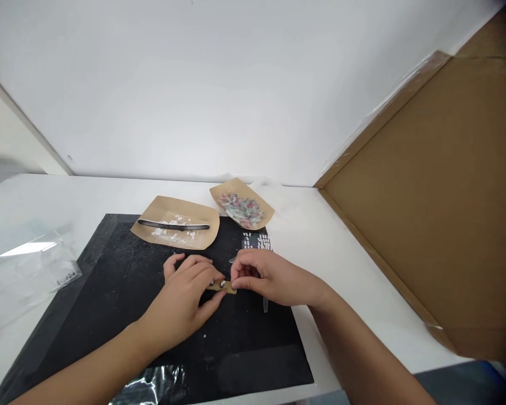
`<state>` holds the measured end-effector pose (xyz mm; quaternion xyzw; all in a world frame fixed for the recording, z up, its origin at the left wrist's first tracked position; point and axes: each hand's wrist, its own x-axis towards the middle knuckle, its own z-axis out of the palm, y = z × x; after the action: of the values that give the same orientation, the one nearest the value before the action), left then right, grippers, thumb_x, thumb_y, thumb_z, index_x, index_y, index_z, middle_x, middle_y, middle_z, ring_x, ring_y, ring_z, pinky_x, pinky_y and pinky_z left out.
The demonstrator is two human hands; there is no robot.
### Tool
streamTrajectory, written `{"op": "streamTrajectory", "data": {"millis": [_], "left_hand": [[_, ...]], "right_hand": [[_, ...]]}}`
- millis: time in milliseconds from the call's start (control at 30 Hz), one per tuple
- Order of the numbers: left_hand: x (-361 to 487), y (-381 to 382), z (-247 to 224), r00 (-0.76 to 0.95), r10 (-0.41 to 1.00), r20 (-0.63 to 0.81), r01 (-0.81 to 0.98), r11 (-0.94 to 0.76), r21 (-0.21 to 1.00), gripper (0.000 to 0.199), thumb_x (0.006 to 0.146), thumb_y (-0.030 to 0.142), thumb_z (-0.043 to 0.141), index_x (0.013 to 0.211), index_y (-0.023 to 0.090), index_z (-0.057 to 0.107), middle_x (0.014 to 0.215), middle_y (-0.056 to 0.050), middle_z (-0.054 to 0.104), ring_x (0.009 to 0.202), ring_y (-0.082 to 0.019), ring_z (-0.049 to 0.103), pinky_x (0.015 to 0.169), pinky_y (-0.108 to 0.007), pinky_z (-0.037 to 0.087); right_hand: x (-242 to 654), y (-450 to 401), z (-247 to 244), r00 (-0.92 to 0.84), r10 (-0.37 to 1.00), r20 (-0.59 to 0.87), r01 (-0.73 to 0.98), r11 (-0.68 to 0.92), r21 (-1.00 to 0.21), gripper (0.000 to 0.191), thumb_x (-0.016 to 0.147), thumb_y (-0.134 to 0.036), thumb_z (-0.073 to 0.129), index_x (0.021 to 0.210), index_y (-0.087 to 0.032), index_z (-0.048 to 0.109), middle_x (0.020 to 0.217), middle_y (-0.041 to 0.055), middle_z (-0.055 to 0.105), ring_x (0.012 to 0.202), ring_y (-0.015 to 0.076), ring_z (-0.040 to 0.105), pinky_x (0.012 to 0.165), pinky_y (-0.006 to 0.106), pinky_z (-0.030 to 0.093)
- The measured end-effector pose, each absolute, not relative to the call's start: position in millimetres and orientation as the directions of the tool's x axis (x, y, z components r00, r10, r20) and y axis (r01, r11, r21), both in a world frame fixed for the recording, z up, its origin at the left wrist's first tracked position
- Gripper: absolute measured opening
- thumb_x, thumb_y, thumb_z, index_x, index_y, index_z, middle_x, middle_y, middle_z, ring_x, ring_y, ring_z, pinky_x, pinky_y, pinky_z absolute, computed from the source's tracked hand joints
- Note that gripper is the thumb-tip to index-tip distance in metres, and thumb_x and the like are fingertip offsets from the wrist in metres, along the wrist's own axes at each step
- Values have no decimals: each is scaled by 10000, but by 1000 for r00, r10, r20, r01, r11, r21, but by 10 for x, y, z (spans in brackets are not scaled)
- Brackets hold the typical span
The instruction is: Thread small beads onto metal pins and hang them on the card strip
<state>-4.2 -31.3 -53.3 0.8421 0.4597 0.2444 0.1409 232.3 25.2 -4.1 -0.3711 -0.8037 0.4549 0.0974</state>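
My left hand (189, 292) holds a small brown strip (229, 286) between thumb and fingers, just above or on the black mat (109, 315). Small whitish and dark pieces sit on the strip; their kind is too small to tell. At the strip's right end my right hand (261, 273) has thumb and index finger pinched together, and whatever lies between them is hidden. Just beyond the right hand is a dark sheet (253, 241) bearing rows of small white pieces. A narrow clear piece (265, 305) pokes out below the right hand.
Behind my hands stands a paper tray (211, 222) with white flakes and a long dark curved strip (172, 226) across it. Another paper tray (231, 185) holds small wrapped pieces (242, 209). Clear plastic bags (29, 281) lie left, and a large cardboard box (425, 197) rises right.
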Motion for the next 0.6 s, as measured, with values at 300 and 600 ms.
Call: {"op": "streamTrajectory", "data": {"millis": [300,600], "left_hand": [[-82,-276,-514,461,844,274,694,-535,481,115,972,241,634,1008,304,722,1060,22,763,1109,-243,636,1028,-480,221],[-66,-290,-510,451,855,255,677,-514,527,120,959,222,648,983,296,739,1064,10,769,1120,-244,600,968,-469,285]], "right_hand": [[2230,270,-120,-652,718,-242,479,143,-866,168,950,-341,684,888,-185,699,758,-24,596,682,128,505,619,245,404],[2258,310,-201,-659,705,-262,439,77,-895,265,933,-447,706,905,-184,731,772,-8,654,697,130,538,641,245,416]]}}
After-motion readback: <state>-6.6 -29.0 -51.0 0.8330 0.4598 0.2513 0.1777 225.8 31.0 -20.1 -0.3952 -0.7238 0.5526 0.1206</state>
